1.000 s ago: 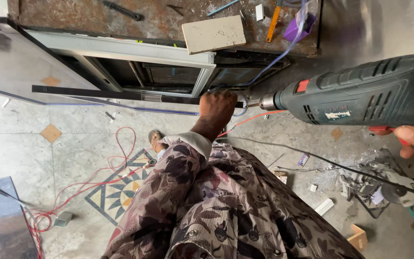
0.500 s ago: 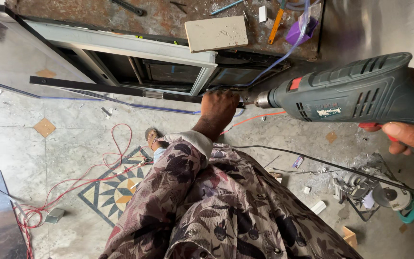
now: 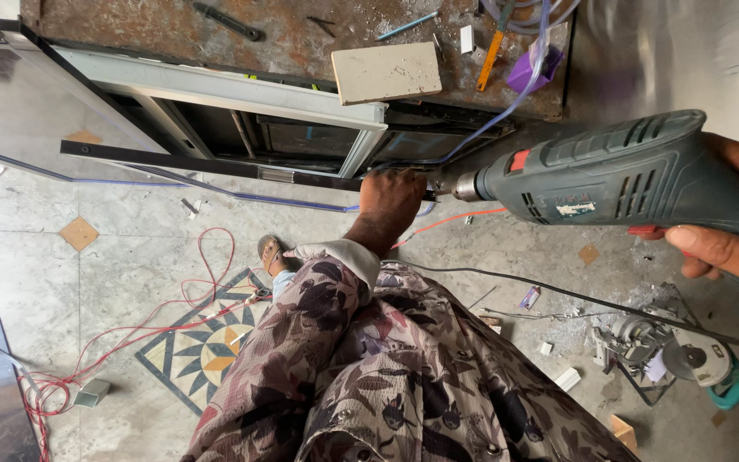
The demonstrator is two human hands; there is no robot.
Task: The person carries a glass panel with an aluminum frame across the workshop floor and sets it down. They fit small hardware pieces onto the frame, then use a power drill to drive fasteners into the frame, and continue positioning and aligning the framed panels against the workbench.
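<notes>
Drill (image 3: 617,175), a dark green corded power tool with a red switch near its chuck, lies level across the upper right of the view, its chuck pointing left. The right hand (image 3: 733,231) is clenched around the rear handle, with the fingers wrapped under the grip at the red trigger. The chuck end meets the left hand (image 3: 393,198), which is closed over the black metal bar (image 3: 215,164) at the point where the bit would sit; the bit itself is hidden behind the hand. The bar runs from the left of the view to that hand, just below a pale aluminium frame (image 3: 215,90) that rests against a rusty, dusty workbench (image 3: 173,34).

On the workbench lie a pale rectangular block (image 3: 387,73), an orange-handled tool (image 3: 491,51) and a purple object (image 3: 532,68). A clear blue-tinted hose (image 3: 506,107) drops from the bench towards the drill chuck.

The left arm wears a patterned sleeve (image 3: 335,342) with a white cuff. Below, on the marble floor (image 3: 130,257), a red cable (image 3: 173,316) loops over an inlaid star tile (image 3: 203,351). A sandalled foot (image 3: 274,255) stands beside it. An angle grinder (image 3: 694,364) with a teal body lies at the lower right among debris, and a black cord (image 3: 558,295) crosses the floor near it.
</notes>
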